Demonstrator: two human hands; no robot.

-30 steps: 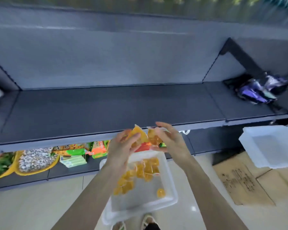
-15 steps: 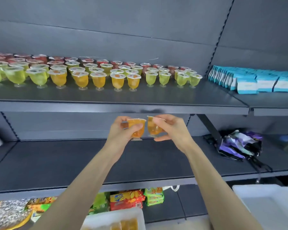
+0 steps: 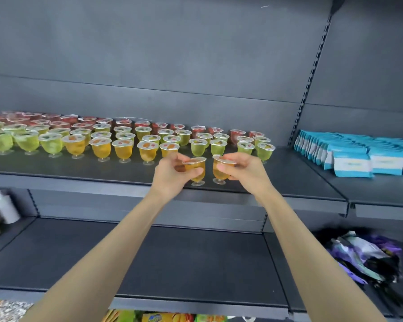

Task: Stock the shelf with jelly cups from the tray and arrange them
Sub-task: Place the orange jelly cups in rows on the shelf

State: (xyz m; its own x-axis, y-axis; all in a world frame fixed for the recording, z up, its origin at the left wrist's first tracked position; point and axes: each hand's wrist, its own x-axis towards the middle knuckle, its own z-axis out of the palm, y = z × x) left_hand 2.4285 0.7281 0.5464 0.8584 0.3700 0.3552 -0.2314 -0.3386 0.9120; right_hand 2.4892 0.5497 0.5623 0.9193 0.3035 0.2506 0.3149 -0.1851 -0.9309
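From the head camera I see my left hand point(image 3: 172, 173) curled round one orange jelly cup point(image 3: 197, 169) and my right hand point(image 3: 244, 169) pinching a second orange cup point(image 3: 219, 171) by its rim and side. Both cups are upright and just beside each other, with their feet at the front edge of the upper shelf point(image 3: 79, 168); I cannot tell whether they rest on it. Behind them stand the stocked jelly cups point(image 3: 123, 145) in rows, orange and green in front and red at the back, with blue packets point(image 3: 349, 154) to the right and purple bags point(image 3: 363, 254) on the shelf below.
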